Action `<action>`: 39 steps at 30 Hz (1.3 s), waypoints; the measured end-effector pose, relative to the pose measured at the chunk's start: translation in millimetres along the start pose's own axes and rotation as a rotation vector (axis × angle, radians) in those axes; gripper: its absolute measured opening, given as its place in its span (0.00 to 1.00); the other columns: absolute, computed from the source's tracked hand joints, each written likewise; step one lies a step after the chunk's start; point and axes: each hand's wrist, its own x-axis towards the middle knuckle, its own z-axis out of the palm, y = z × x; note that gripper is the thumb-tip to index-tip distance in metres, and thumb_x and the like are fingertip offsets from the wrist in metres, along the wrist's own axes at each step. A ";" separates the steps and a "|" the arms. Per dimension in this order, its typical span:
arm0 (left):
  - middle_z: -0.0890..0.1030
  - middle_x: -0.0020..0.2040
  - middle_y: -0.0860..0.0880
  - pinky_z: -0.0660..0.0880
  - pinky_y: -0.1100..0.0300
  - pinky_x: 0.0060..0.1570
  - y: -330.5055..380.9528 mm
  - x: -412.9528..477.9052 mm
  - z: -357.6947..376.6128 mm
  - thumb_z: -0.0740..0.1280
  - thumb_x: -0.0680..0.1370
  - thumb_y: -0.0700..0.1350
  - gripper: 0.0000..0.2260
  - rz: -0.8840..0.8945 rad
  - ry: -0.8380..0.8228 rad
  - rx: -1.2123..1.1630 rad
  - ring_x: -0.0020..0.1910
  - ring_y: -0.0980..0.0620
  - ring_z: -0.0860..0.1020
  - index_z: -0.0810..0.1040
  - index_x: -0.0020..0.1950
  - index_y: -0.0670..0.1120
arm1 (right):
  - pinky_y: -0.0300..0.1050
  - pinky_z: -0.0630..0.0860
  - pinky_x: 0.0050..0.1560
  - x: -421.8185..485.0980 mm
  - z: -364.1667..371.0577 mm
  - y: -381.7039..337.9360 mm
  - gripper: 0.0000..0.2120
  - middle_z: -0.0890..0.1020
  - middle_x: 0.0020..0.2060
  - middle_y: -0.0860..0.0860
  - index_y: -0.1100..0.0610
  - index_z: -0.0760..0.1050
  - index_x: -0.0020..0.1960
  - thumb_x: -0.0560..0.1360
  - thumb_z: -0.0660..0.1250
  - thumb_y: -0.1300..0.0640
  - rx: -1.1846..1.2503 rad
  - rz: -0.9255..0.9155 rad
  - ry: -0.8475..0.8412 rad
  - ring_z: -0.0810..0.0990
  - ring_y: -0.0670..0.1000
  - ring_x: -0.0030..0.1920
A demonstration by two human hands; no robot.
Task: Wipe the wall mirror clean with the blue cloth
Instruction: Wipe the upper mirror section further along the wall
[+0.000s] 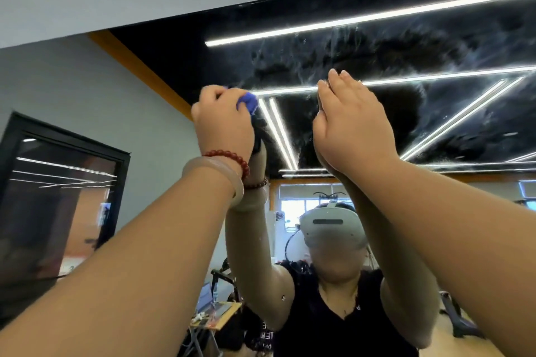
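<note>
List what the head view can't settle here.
1. The blue cloth is mostly hidden inside the gripping left hand; only a small wad shows, so its size is unknown.
2. The right hand is seen from behind; whether its palm touches the wall mirror is hidden.
3. The wall mirror's right and bottom edges are cut off by the frame.
</note>
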 end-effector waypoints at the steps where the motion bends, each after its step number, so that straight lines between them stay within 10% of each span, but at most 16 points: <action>1: 0.75 0.58 0.46 0.66 0.64 0.53 1.3 -1.5 -1.9 0.62 0.80 0.39 0.10 -0.007 0.000 0.013 0.56 0.43 0.72 0.83 0.54 0.45 | 0.53 0.57 0.74 0.1 1.4 1.1 0.30 0.67 0.73 0.61 0.63 0.66 0.73 0.76 0.47 0.52 -0.001 -0.006 0.029 0.63 0.59 0.75; 6: 0.79 0.51 0.44 0.70 0.55 0.49 17.5 -62.2 -5.7 0.61 0.76 0.44 0.13 0.510 -0.215 -0.078 0.49 0.41 0.74 0.84 0.52 0.43 | 0.54 0.72 0.53 -4.9 -0.1 1.3 0.22 0.80 0.56 0.60 0.63 0.79 0.56 0.73 0.52 0.55 -0.025 -0.028 0.184 0.77 0.62 0.55; 10: 0.77 0.54 0.44 0.68 0.59 0.52 4.5 -44.1 -10.6 0.63 0.78 0.39 0.10 0.260 -0.118 -0.060 0.52 0.41 0.73 0.83 0.52 0.44 | 0.49 0.68 0.44 -5.8 -4.7 -0.3 0.18 0.80 0.48 0.57 0.62 0.79 0.50 0.72 0.53 0.56 -0.033 -0.057 0.207 0.76 0.60 0.47; 13: 0.72 0.60 0.48 0.68 0.65 0.55 0.0 -28.4 -14.4 0.63 0.80 0.40 0.09 -0.173 0.004 -0.055 0.58 0.49 0.69 0.81 0.57 0.45 | 0.52 0.74 0.49 -13.4 -6.8 -4.4 0.22 0.80 0.54 0.59 0.63 0.79 0.56 0.72 0.52 0.56 0.009 -0.037 0.154 0.77 0.62 0.53; 20: 0.79 0.52 0.43 0.74 0.51 0.49 32.1 -106.5 -14.6 0.59 0.76 0.45 0.15 0.460 -0.251 -0.127 0.49 0.40 0.75 0.84 0.52 0.42 | 0.57 0.62 0.72 -81.2 -20.1 8.1 0.27 0.68 0.73 0.61 0.63 0.66 0.73 0.78 0.52 0.54 -0.056 0.022 -0.028 0.64 0.61 0.74; 28: 0.72 0.62 0.47 0.59 0.71 0.52 5.2 -49.5 -14.2 0.62 0.80 0.41 0.11 -0.156 0.008 -0.044 0.61 0.45 0.69 0.81 0.59 0.47 | 0.51 0.46 0.76 -109.4 -19.1 19.8 0.27 0.58 0.77 0.57 0.58 0.57 0.78 0.82 0.50 0.49 -0.121 0.014 -0.105 0.54 0.57 0.78; 35: 0.78 0.52 0.42 0.68 0.58 0.51 39.0 -125.3 -8.4 0.64 0.75 0.41 0.10 0.410 -0.191 -0.107 0.50 0.40 0.74 0.83 0.53 0.42 | 0.50 0.45 0.76 -109.7 -15.9 22.3 0.27 0.57 0.78 0.57 0.58 0.56 0.78 0.82 0.50 0.49 -0.109 0.018 -0.078 0.53 0.56 0.78; 39: 0.77 0.54 0.44 0.66 0.60 0.53 22.7 -96.2 -10.7 0.63 0.77 0.40 0.10 0.250 -0.145 -0.082 0.53 0.41 0.73 0.83 0.52 0.44 | 0.51 0.47 0.76 -110.1 -16.4 21.8 0.27 0.57 0.78 0.57 0.58 0.57 0.78 0.82 0.50 0.49 -0.091 0.021 -0.073 0.53 0.57 0.78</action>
